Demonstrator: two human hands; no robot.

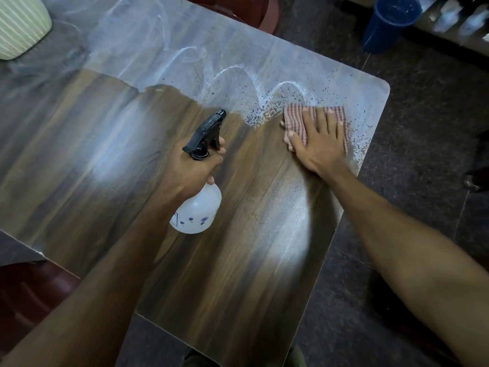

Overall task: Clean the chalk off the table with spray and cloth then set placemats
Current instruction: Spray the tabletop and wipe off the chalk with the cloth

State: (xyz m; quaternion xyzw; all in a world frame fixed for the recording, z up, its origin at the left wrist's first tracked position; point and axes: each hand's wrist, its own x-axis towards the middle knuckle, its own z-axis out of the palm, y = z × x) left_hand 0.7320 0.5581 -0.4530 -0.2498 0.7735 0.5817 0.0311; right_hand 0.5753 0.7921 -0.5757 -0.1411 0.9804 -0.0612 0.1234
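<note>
A person's right hand (318,144) presses flat, fingers spread, on a red-and-white checked cloth (316,123) near the far right corner of a dark wood-grain table (238,260). The left hand (194,172) grips the neck of a translucent white plastic spray bottle with a black trigger head (203,181) at mid-table. White chalk smears (185,56), speckled with droplets, cover the far half. A pale ribbed pot (19,22) stands far left; a blue bucket (389,21) sits on the floor far right.
</note>
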